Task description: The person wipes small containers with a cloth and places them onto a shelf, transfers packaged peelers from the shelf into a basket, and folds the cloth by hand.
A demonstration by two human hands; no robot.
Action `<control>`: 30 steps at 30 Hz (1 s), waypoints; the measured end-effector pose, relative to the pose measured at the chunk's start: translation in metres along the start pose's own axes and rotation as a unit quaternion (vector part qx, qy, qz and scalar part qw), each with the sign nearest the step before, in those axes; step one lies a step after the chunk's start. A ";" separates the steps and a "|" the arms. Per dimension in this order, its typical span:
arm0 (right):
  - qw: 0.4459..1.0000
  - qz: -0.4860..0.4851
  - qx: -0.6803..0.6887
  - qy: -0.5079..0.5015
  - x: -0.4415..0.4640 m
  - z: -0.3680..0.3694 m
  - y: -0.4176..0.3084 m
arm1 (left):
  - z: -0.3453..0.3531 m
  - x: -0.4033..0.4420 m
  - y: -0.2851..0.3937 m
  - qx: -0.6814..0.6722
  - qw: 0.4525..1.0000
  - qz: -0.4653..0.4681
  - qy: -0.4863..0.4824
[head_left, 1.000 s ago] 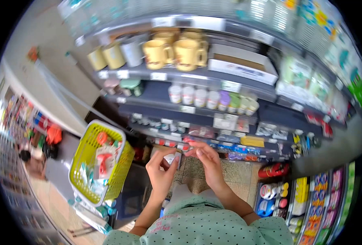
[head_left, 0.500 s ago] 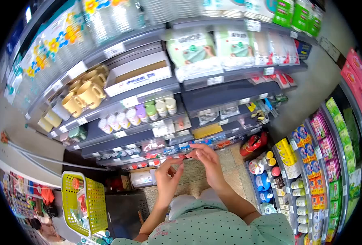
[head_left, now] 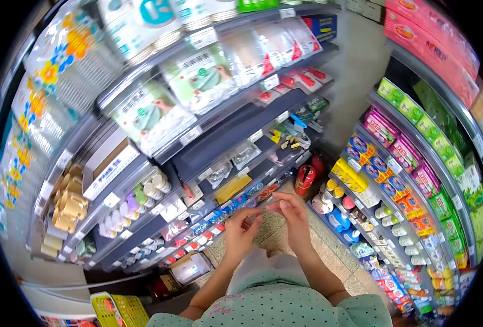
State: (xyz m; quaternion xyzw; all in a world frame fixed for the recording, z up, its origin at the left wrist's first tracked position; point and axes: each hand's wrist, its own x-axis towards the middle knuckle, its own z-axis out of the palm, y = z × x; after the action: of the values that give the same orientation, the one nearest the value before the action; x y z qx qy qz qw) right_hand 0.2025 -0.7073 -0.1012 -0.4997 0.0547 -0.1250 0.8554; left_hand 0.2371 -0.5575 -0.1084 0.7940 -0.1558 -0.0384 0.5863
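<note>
Both hands are raised in front of the dotted green shirt, above the tiled floor. My left hand (head_left: 243,231) has its fingers curled, thumb near the fingertips, with a gap inside and nothing visible in it. Just to its right, my right hand (head_left: 293,220) is half bent, fingers apart and holding nothing. The fingertips of the two hands point toward each other without touching. Behind them lies the low shelf with blue packets (head_left: 236,204) and a yellow packet (head_left: 233,189).
Shelves on the left hold yellow mugs (head_left: 70,204), small cups and bagged goods (head_left: 198,82). A red fire extinguisher (head_left: 305,179) stands by the pillar. Shelves of detergents and soaps (head_left: 410,155) run down the right. A yellow-green basket (head_left: 127,312) is at the lower left.
The view has turned to the right: the mugs and basket have shifted left and down, and more of the right-hand shelves shows. Both hands keep nearly the same pose.
</note>
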 end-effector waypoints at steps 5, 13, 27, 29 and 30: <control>0.996 -0.021 -0.009 0.083 0.010 -0.021 -0.010 | 0.045 0.065 -0.013 -0.151 0.985 -0.034 -0.074; 0.984 -0.068 -0.038 0.162 0.057 -0.041 -0.027 | 0.113 0.236 -0.026 -0.250 0.952 -0.157 -0.082; 0.965 -0.096 -0.004 0.244 0.127 -0.051 -0.020 | 0.208 0.471 -0.104 -0.432 0.856 -0.282 0.022; 0.960 -0.096 0.000 0.264 0.128 -0.057 -0.020 | 0.219 0.485 -0.106 -0.432 0.856 -0.283 0.039; 0.958 -0.096 0.007 0.270 0.128 -0.060 -0.020 | 0.223 0.491 -0.108 -0.428 0.860 -0.277 0.040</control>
State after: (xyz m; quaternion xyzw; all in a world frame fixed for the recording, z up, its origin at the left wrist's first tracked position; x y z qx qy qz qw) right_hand 0.3095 -0.8015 -0.1098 -0.4444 0.2347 -0.3369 0.7962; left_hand 0.6704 -0.8777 -0.2198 0.4765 0.1262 -0.2303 0.8390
